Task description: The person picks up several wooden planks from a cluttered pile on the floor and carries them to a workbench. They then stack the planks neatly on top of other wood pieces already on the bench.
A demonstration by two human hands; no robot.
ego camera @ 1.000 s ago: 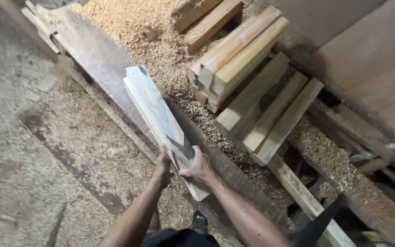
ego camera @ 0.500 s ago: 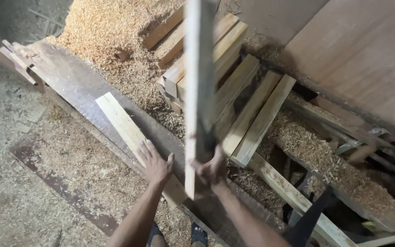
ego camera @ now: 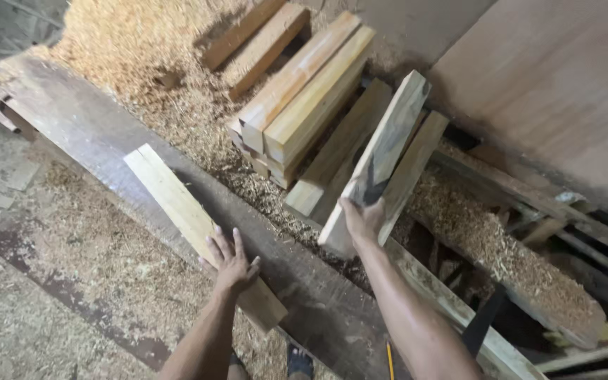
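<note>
The grey-streaked board (ego camera: 378, 158) leans up and to the right over the stack of pale wooden bars (ego camera: 304, 105), its near end in the right hand (ego camera: 362, 218). That hand closes round the board's lower edge; the fingertips wrap behind the wood and are hidden, so only the back of the hand and the thumb side show. The right forearm runs from the bottom edge of the view up and to the left, elbow cut off.

To the left, a pale flat board (ego camera: 191, 218) lies slantwise on the long dark plank (ego camera: 107, 141). The left hand (ego camera: 232, 262) rests flat on its near part, fingers spread and straight, gripping nothing; the board's near end juts past the palm toward the bottom of the view. The left arm is cut off below the wrist by the frame.

Sawdust (ego camera: 128, 49) covers the far ground and lies heaped on the rail at right (ego camera: 501, 246). A large brown panel (ego camera: 564, 91) fills the far right, its edges out of view. A sandalled foot (ego camera: 298, 362) shows between the arms, mostly hidden.
</note>
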